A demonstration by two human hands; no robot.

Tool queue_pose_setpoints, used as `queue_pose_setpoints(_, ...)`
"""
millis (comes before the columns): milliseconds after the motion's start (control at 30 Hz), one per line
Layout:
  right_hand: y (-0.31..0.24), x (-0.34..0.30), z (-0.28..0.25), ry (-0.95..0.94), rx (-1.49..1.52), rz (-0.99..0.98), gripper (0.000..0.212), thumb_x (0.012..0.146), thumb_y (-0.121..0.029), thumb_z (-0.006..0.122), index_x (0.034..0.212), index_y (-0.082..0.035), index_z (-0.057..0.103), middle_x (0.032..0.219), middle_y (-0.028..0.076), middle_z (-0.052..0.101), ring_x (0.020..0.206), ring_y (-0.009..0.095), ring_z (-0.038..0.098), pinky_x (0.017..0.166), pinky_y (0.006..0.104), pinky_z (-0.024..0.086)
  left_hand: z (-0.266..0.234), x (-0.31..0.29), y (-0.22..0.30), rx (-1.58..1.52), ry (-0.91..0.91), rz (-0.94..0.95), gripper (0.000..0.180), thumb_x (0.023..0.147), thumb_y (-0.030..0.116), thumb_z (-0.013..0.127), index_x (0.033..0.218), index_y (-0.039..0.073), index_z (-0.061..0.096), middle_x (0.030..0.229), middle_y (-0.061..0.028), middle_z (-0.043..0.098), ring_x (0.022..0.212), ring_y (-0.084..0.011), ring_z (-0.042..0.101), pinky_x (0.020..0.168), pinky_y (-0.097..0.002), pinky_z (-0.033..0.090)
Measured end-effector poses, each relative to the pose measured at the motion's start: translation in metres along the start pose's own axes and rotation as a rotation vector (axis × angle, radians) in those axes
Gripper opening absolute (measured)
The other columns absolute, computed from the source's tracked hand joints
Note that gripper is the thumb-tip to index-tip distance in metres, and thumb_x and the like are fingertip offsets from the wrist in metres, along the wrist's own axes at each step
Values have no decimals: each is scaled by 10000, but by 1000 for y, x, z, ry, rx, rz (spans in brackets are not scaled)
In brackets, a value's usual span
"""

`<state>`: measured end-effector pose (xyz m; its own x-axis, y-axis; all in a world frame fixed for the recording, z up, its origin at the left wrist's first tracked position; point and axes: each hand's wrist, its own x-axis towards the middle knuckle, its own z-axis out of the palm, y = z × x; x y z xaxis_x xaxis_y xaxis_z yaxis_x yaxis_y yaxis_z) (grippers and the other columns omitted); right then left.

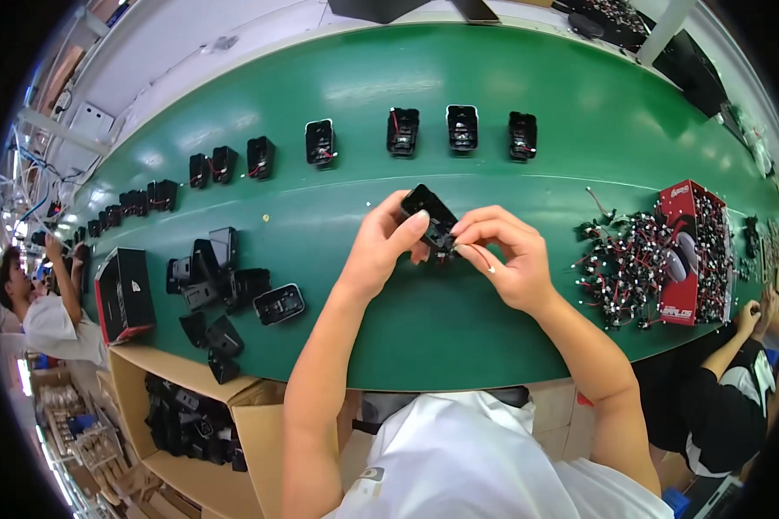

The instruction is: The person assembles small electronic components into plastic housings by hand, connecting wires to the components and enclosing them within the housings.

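My left hand (384, 237) grips a black plastic housing (430, 208), tilted above the green table, with the thumb lying along its near side. At the housing's lower right edge, the fingers of my right hand (509, 253) pinch a small wired part (491, 268), of which a light tip shows. Dark bits with a trace of red sit where the fingertips meet the housing; what exactly they are is too small to tell. To the right lies a loose heap of small wired parts (623, 268) with red and black leads and white connectors.
Black housings with red wires stand in a row (402, 131) across the green table (485, 350). Loose black shells (225, 259) lie at left by a black box (125, 294). A cardboard box (186, 476) holds more shells; a red box (679, 259) holds wired parts. People sit at both sides.
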<state>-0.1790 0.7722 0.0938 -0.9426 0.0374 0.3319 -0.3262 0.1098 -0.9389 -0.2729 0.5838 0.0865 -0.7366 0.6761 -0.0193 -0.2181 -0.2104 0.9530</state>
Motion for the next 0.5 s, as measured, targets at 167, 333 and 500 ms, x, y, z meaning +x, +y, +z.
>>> queue_pose_setpoints(167,1,2,2,48,-100,-94,113,838,82,675,938,29,670,1059,125,634,909,158,627,770,264,521,4,0,3,34,-2,-70,433,976,397,575,1186,19,591,919,-22,640,740,-82,594,603,-233,470)
queue_pose_setpoints(333,1,1,6,34,-290,-208,109,832,73,677,924,17,667,1083,124,616,937,179,614,810,293,507,4,2,-4,24,-54,-61,378,974,356,600,1153,23,601,869,-5,629,712,-69,584,600,-226,481)
queue_pose_setpoints(500,11,-9,10,75,-171,-86,112,827,52,683,926,2,669,1162,132,560,1056,207,573,912,307,463,10,3,-10,57,-61,-3,427,973,375,602,1219,28,572,898,3,621,761,-69,591,607,-229,484)
